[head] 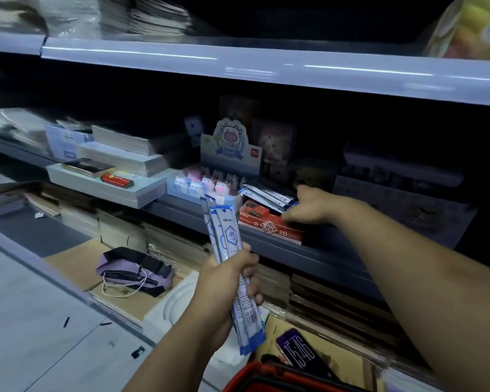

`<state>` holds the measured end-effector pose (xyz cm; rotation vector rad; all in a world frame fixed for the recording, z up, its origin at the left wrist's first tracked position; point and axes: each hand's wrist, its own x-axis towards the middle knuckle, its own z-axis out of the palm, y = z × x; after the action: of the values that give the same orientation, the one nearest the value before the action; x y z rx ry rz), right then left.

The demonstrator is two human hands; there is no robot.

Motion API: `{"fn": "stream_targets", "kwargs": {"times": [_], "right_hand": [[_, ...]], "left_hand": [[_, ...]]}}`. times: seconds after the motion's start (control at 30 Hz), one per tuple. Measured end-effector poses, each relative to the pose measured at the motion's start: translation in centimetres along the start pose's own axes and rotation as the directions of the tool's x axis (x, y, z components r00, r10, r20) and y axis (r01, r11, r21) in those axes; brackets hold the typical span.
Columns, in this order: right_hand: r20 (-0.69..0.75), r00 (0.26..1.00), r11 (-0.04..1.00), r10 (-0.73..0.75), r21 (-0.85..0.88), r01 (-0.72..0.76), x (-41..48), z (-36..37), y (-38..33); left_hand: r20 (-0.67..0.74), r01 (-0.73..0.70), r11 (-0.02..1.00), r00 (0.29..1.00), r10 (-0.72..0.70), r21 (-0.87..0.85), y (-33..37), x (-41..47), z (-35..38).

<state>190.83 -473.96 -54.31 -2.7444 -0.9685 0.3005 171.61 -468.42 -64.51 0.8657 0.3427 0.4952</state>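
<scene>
- While gripping a bundle of long blue-and-white packets [225, 234] upright in the left hand [229, 278], fingers curled tight round its middle, reached the right hand [309, 206] out to the shelf.
- Found the loose packets [269, 195] fanned across a red box [269, 226] at the shelf's front edge, touching the right hand.
- Could not tell the right hand's grip: blurred, thumb raised, fingers bent down over the packet ends, either pinching or only resting.
- Seemed wise to pinch the whole fan by its near ends and slide it off flat, so as not to drag the red box over the edge.
- Seemed wise also to keep the held bundle clear of the cow-figure display [207, 188] just behind it.
- Noted a grey metal shelf [266, 244], dark at the back, with notebook stacks [125, 154] to the left and an upper shelf [181, 58] overhead.
- Noted lower down a red basket [266, 374], a phone [300, 352] just beside it, a purple bag [133, 273] on cardboard, and pale floor [26, 306].
</scene>
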Motion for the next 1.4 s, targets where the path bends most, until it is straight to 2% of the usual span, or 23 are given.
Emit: {"fn": "stream_targets", "kwargs": {"times": [0.3,0.57,0.67,0.73,0.77,0.83,0.93,0.97,1.07,1.1,1.13,1.17,1.2,1.23,1.27,1.3,1.33,1.37,1.4], "right_hand": [[-0.224,0.971,0.928,-0.078,-0.373,-0.012,-0.6,1.7,0.3],[-0.329,0.93,0.902,-0.162,-0.431,0.004,-1.7,1.3,1.8],[-0.364,0.916,0.914,-0.168,-0.406,0.006,-4.0,-0.6,2.1],[-0.394,0.901,0.906,-0.184,-0.423,0.0,-6.2,-2.1,2.3],[-0.397,0.894,0.893,-0.206,-0.45,0.006,-7.5,-2.7,2.3],[-0.392,0.87,0.842,-0.299,-0.537,0.047,-11.3,-3.7,2.1],[-0.324,0.85,0.741,-0.415,-0.662,0.109,-16.5,-3.8,1.4],[-0.269,0.854,0.693,-0.444,-0.708,0.137,-17.9,-3.5,1.6],[-0.143,0.746,0.48,-0.65,-0.839,0.257,-19.4,-1.8,3.3],[-0.18,0.698,0.517,-0.693,-0.799,0.308,-19.7,-1.5,3.8],[-0.259,0.666,0.627,-0.7,-0.669,0.4,-19.6,-0.9,4.8],[-0.269,0.773,0.787,-0.574,-0.441,0.431,-20.0,-0.5,5.2],[-0.274,0.83,0.872,-0.486,-0.208,0.443,-19.9,0.6,5.5],[-0.159,0.802,0.815,-0.576,-0.038,0.578,-19.8,1.0,5.9],[-0.14,0.724,0.737,-0.676,-0.155,0.658,-19.7,2.3,6.5],[-0.089,0.673,0.633,-0.734,-0.449,0.631,-19.4,3.2,7.5],[0.024,0.71,0.509,-0.704,-0.68,0.527,-19.7,3.1,8.0],[0.017,0.757,0.454,-0.653,-0.791,0.409,-20.0,2.5,7.8],[0.007,0.784,0.485,-0.62,-0.783,0.39,-20.7,1.8,7.6]], "left_hand": [[-0.008,-0.017,1.0,1.0,0.017,0.004,0.2,-0.2,1.0],[-0.018,-0.089,0.985,0.996,0.093,0.148,0.3,-1.2,0.9],[-0.057,-0.199,0.94,0.973,0.223,0.276,0.5,-1.5,1.4],[-0.049,-0.334,0.807,0.912,0.407,0.487,1.0,-2.5,2.2],[-0.003,-0.394,0.706,0.872,0.489,0.589,1.5,-3.2,2.7],[0.168,-0.489,0.481,0.807,0.566,0.728,2.6,-4.7,3.8],[0.407,-0.506,0.018,0.715,0.568,0.863,4.0,-6.2,5.5],[0.445,-0.49,-0.077,0.7,0.558,0.868,4.2,-6.5,6.0],[0.534,-0.509,-0.195,0.695,0.481,0.838,4.0,-7.4,6.7],[0.575,-0.522,-0.249,0.686,0.446,0.815,3.8,-7.4,6.6],[0.616,-0.529,-0.316,0.677,0.402,0.788,3.5,-7.6,6.8],[0.645,-0.531,-0.372,0.674,0.359,0.762,3.2,-7.8,7.0],[0.659,-0.536,-0.395,0.678,0.326,0.746,2.9,-8.1,7.3],[0.661,-0.547,-0.384,0.687,0.302,0.744,2.7,-8.4,7.6],[0.652,-0.562,-0.341,0.707,0.274,0.753,2.5,-8.6,7.9],[0.631,-0.574,-0.272,0.74,0.233,0.773,2.1,-8.6,8.0],[0.595,-0.566,-0.188,0.783,0.182,0.803,1.7,-8.5,7.9],[0.553,-0.548,-0.077,0.826,0.11,0.833,1.4,-8.3,7.7],[0.513,-0.512,0.057,0.859,0.012,0.857,1.0,-8.0,7.3]]}}
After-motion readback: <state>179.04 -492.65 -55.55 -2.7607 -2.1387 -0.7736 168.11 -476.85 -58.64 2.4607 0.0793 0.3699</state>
